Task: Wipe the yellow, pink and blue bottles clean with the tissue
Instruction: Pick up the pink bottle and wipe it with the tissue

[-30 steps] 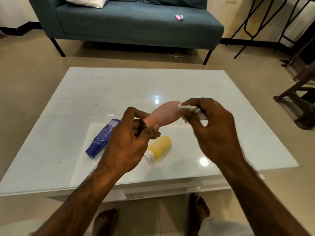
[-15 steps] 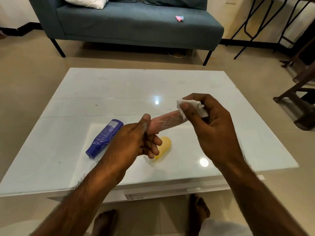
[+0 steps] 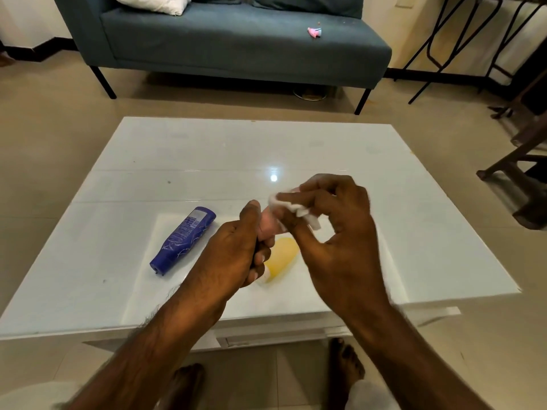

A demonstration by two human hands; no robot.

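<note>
My left hand [image 3: 236, 250] grips the pink bottle [image 3: 270, 224] above the white table [image 3: 414, 232]; only a short piece of the bottle shows between my two hands. My right hand [image 3: 334, 229] pinches a crumpled white tissue [image 3: 291, 207] against the bottle's far end and covers most of it. The blue bottle [image 3: 182, 241] lies on its side on the table to the left, cap towards me. Directly under my hands lies the yellow bottle [image 3: 282, 257], partly hidden by my left fingers.
A blue-grey sofa [image 3: 236, 42] stands beyond the table with a white cushion [image 3: 154, 2] and a small pink object [image 3: 314, 32] on it. Dark chair legs [image 3: 515, 164] and a metal stand [image 3: 444, 39] are at the right. My bare feet [image 3: 346, 362] show under the table's near edge.
My right hand has slid the tissue along the pink bottle towards my left hand, so less of the bottle shows. My left hand has turned its grip. The blue and yellow bottles have not moved.
</note>
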